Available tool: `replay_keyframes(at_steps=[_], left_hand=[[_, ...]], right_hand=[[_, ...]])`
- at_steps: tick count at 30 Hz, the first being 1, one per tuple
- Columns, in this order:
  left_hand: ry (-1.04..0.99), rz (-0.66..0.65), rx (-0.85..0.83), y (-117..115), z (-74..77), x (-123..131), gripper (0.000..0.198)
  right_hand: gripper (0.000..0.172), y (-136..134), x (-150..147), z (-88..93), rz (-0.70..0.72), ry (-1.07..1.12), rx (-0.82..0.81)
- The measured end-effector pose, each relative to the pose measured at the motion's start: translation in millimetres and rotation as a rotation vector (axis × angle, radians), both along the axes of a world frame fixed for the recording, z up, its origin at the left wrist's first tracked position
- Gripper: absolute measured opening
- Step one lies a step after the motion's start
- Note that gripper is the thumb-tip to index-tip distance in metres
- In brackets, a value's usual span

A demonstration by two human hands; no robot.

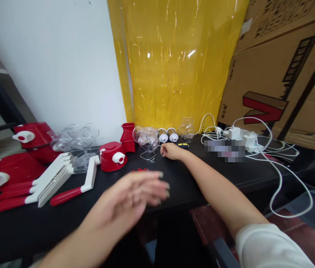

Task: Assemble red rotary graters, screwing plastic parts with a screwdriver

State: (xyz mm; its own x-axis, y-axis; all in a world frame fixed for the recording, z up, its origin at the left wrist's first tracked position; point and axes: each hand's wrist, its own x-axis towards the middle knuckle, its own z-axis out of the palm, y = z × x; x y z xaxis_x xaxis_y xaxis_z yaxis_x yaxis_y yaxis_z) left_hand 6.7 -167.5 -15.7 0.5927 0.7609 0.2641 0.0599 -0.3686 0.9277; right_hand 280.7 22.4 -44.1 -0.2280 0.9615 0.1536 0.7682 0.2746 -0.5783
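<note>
My left hand point(135, 197) hovers over the black table point(34, 223), fingers stretched out flat and blurred, holding nothing. Just beyond its fingertips lies a small red part point(140, 170). My right hand point(170, 150) reaches to the far side of the table with its fingers curled in a pinch next to a clear plastic bowl point(146, 139) and a small black and yellow object point(183, 145). What the pinch holds is too small to make out. A red and white housing point(112, 156) stands left of the bowl.
Red and white crank handles point(59, 182) and red parts lie at the left, with stacked clear bowls point(73, 139) behind. White chargers and cables point(246, 143) trail off the right edge. A yellow plastic sheet point(174, 63) and a cardboard box point(285, 74) stand behind.
</note>
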Motion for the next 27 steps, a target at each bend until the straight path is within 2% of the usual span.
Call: replay_keyframes(at_steps=[2,3,6,8,10,14,20,24,27], left_hand=[[0.163,0.063,0.070,48.7,20.4,22.7,0.042],[0.264,0.112,0.123,74.3,25.1,33.1,0.043],[0.491,0.254,0.302,137.1,20.4,53.1,0.039],[0.546,0.290,0.382,158.6,9.9,56.0,0.029],[0.548,0.334,0.458,164.4,0.6,53.4,0.025],[0.562,0.348,0.542,155.0,-7.6,45.5,0.025],[0.570,0.408,0.558,144.0,-8.6,49.1,0.037],[0.601,0.438,0.556,136.7,-5.4,52.8,0.030],[0.607,0.505,0.584,134.1,-2.3,52.9,0.025]], right_hand=[[0.024,2.3,0.3,-0.8,-0.007,0.023,0.033],[0.024,3.4,0.0,-0.9,-0.016,0.048,0.048],[0.020,5.3,-2.6,0.2,-0.049,0.185,0.070],[0.021,4.5,-5.4,2.0,-0.073,0.310,0.041],[0.024,1.7,-8.4,5.1,-0.093,0.407,-0.023],[0.029,-9.5,-14.6,14.4,-0.136,0.538,-0.145],[0.042,-29.6,-29.5,26.0,-0.137,0.599,-0.280],[0.043,-37.7,-41.4,26.8,-0.123,0.654,-0.287],[0.043,-40.4,-46.8,26.4,-0.117,0.710,-0.285]])
